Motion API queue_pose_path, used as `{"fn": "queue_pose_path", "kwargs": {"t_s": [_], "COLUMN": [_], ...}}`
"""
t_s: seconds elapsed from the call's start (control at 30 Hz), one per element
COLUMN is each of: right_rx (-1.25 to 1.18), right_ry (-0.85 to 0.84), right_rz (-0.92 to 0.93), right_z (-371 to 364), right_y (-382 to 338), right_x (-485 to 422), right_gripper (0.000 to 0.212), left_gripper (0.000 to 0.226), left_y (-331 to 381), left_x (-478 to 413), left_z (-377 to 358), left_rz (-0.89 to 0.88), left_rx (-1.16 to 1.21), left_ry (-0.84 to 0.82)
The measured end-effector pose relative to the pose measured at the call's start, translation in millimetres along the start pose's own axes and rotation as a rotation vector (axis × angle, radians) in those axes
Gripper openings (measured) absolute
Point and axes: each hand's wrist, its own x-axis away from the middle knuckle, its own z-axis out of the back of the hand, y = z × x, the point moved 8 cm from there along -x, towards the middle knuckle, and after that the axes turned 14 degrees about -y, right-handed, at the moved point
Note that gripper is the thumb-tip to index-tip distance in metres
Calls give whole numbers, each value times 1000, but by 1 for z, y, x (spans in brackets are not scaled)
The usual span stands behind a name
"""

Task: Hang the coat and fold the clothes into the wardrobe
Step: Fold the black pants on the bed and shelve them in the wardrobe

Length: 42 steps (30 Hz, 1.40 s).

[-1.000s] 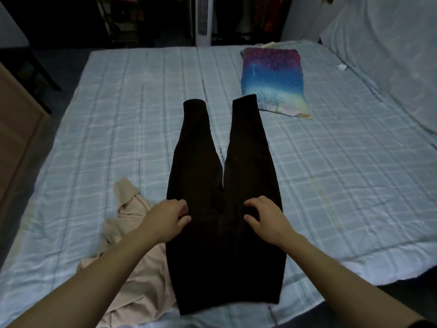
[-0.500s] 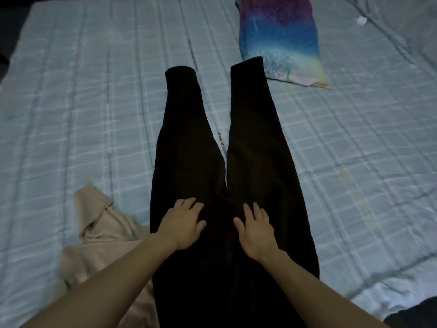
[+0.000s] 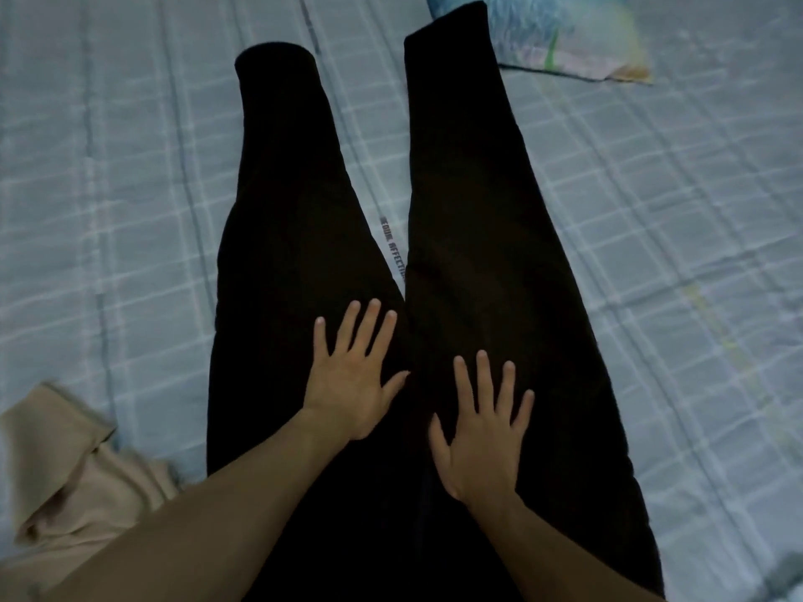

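Black trousers (image 3: 469, 219) lie flat on the bed, legs spread apart and pointing away from me. My left hand (image 3: 352, 380) presses flat on the left thigh with fingers straight and spread. My right hand (image 3: 478, 432) lies flat on the right thigh, fingers straight too. Neither hand grips the cloth. A crumpled beige garment (image 3: 74, 484) sits at the lower left, partly under my left forearm. The trousers' waist end is hidden below my arms.
The bed is covered by a pale blue checked sheet (image 3: 652, 236). A colourful blue and green pillow (image 3: 560, 32) lies at the top right, next to the right trouser cuff.
My curled fingers have straightened and both hands have slid forward along the trousers, pressing flat. The view has moved closer to the bed.
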Motion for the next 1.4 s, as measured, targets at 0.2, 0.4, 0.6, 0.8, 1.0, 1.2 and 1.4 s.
{"fn": "queue_pose_path", "kwargs": {"t_s": [0.2, 0.4, 0.6, 0.8, 1.0, 1.2, 1.4], "right_rx": [56, 60, 49, -14, -340, -10, -107], "right_ry": [18, 13, 81, 126, 30, -60, -297], "right_rz": [-21, -7, 3, 47, 171, 456, 329], "right_z": [-9, -10, -3, 3, 11, -19, -56], "right_y": [2, 0, -2, 1, -29, -117, -149], "right_x": [-7, -7, 3, 9, 65, 140, 166], "right_gripper": [77, 77, 74, 70, 81, 94, 124], "left_gripper": [78, 76, 72, 70, 74, 84, 66], "left_y": [1, 1, 0, -37, -82, -86, -88], "left_x": [-1, 1, 24, 97, 144, 158, 165], "left_z": [-2, -2, -2, -34, -37, -22, -6], "left_rz": [6, 10, 38, 110, 253, 196, 171], "left_rx": [-5, -27, 57, 51, 78, 276, 526], "left_ry": [41, 3, -82, -38, 41, 104, 213]}}
